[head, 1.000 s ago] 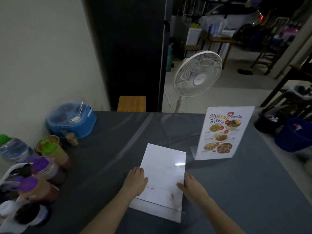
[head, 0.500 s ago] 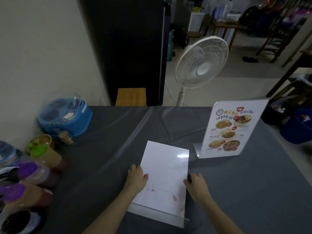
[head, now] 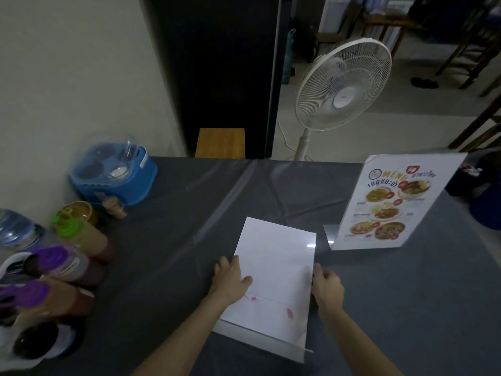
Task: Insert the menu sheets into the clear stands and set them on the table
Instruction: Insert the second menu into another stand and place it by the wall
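While one printed colour menu in its clear acrylic stand [head: 390,204] already stands upright on the grey-covered table [head: 406,308], I grip the second, flat-lying clear stand with its white-backed sheet [head: 273,278] by both side edges, left hand [head: 230,278] and right hand [head: 326,287], not yet raised.

Two clear acrylic menu stands are on the grey table: one upright with a printed colour menu sheet [head: 390,204], one lying flat with a white sheet [head: 273,278]. Two purple-capped sauce bottles [head: 62,264], one green-capped sauce bottle [head: 81,234], one clear water bottle [head: 16,229], one blue plastic condiment caddy [head: 113,175], one white pedestal fan [head: 343,85].
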Tool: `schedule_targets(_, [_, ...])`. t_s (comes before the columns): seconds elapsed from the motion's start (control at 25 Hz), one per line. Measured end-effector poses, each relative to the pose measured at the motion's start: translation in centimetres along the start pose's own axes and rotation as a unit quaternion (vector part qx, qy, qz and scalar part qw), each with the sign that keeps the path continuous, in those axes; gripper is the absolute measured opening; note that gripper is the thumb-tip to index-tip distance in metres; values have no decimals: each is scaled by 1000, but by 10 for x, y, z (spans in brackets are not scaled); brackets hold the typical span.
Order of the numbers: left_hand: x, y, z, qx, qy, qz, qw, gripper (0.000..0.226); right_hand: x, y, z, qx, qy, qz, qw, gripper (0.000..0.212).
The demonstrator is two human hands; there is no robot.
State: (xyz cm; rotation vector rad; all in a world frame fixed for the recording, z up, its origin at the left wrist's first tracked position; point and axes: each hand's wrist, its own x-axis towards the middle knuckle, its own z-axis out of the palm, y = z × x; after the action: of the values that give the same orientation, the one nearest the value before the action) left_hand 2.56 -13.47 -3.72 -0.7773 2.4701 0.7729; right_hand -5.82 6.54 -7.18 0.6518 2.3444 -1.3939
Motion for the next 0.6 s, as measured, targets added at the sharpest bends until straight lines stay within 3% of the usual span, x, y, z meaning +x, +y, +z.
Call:
schedule_targets(0.2, [-14,24,-21,-31,-92,-14,995,56,-16,-36,4,160,-116,2,980,50])
schedule_targets(0.4, [-51,76,-73,-242,-183,19,953,69,-35,-79,-10,175,-223,-42,958,40])
schedule_targets(0.52, [-69,101,-95,-222,-175,60,957,56,-49,-96,-5,210,-259,-79,939,32])
schedule_targets(0.6, [-81,107,-105,-173,-118,78,975,42,-58,-106,2,221,-285,-95,928,36])
